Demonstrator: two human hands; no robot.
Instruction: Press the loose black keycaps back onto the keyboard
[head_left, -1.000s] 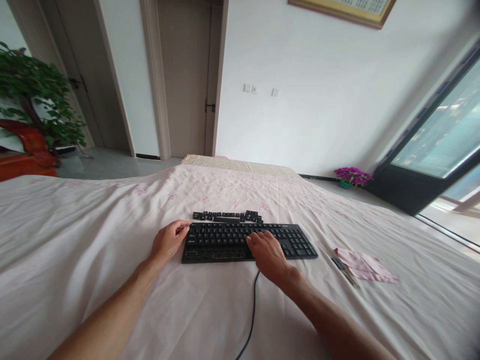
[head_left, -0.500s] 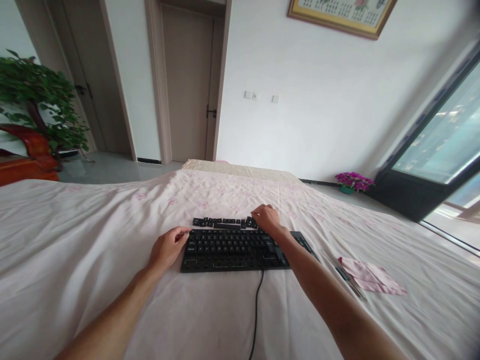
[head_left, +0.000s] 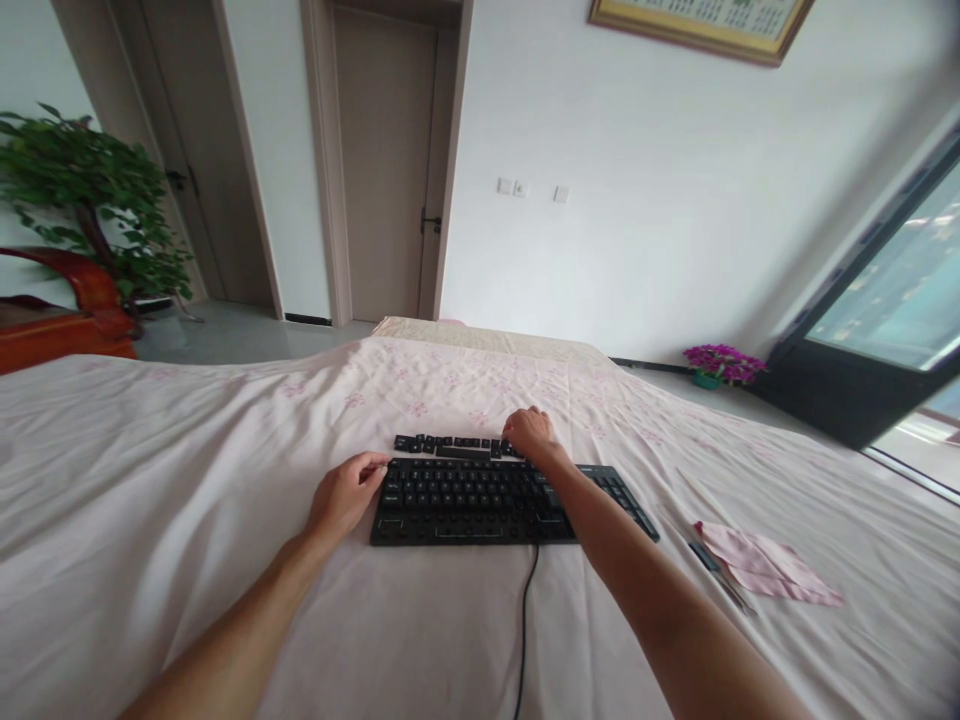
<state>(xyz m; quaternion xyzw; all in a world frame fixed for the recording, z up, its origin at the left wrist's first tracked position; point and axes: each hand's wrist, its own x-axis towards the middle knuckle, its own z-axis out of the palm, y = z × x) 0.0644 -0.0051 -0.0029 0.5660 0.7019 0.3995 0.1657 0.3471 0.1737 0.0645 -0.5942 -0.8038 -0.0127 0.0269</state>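
A black keyboard lies on the bed, its cable running toward me. Several key positions are bare along its near edge. Beyond its far edge, loose black keycaps and a long bar-shaped keycap lie in a row. My left hand grips the keyboard's far left corner between thumb and fingers. At the right end of the keycap row, my right hand has its fingers pinched down on a keycap, which they largely hide. My right forearm crosses over the keyboard's right part.
Right of the keyboard lie a pink cloth and a thin tool with a dark handle. A wrinkled, flowered sheet covers the bed. Beyond are a potted plant, a wooden chair and purple flowers.
The whole view has shifted slightly, so the scene sits further right. My right hand's fingers have dipped closer to the keycap row. My left hand stays at the keyboard's corner.
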